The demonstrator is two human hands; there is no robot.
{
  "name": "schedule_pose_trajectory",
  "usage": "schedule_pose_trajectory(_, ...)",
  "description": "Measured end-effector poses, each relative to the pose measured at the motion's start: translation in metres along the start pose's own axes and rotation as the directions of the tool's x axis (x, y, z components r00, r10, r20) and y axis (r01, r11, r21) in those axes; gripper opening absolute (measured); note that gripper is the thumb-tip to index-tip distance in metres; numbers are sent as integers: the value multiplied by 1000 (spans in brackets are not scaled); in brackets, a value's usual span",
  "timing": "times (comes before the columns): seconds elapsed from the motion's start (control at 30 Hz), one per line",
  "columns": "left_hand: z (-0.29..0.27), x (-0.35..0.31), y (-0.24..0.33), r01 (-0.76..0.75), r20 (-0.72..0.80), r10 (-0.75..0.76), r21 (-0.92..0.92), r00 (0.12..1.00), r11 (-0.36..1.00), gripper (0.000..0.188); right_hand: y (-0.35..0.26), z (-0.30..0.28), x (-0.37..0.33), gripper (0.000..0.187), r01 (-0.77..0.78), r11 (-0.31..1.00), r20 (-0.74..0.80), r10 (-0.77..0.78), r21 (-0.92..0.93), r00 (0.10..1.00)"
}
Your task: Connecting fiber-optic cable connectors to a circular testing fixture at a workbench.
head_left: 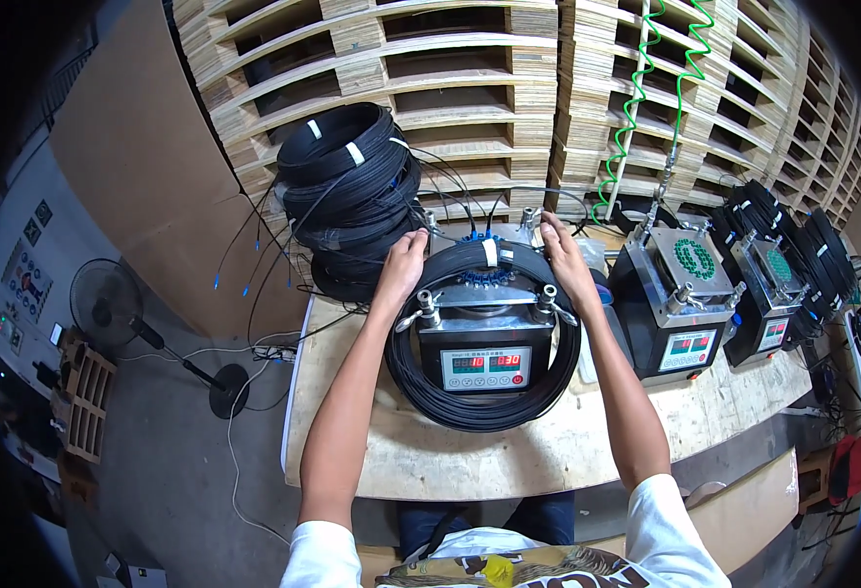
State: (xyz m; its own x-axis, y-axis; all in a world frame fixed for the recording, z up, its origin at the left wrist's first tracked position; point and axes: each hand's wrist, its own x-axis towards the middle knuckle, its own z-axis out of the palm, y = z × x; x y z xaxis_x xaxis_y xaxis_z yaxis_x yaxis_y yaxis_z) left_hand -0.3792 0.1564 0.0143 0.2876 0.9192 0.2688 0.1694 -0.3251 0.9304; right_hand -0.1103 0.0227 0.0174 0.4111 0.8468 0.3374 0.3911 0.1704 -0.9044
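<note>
A coil of black cable (484,419) loops around a bench machine (486,338) with a lit red display and metal clamp knobs at its corners. White tape binds the coil's top, where blue connectors (486,278) crowd the machine's upper plate. My left hand (406,263) is closed at the coil's upper left, beside a tall stack of cable coils (352,196). At the upper right, my right hand (565,257) curves against the coil, its fingertips close to a rear clamp knob (530,218). Both palms are hidden from view.
Two similar machines (680,294) (768,289) stand to the right on the wooden table (430,461), with more black coils (822,255) beyond. Loose fibre leads dangle at the left. Stacked pallets (450,98) rise behind. A standing fan (107,306) is at the left; green spiral hoses (636,88) hang above.
</note>
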Motion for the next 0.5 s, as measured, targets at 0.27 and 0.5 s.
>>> schedule_pose_trajectory(0.27,-3,3,-7,-3,-20,4,44,1000,999,48,-15,-1,-5,55,11,1000,3,-11,-11,1000)
schedule_pose_trajectory(0.5,0,0,-1,11,17,-12,22,1000,1000,51,-12,-1,-5,56,24,1000,-25,-24,14,999)
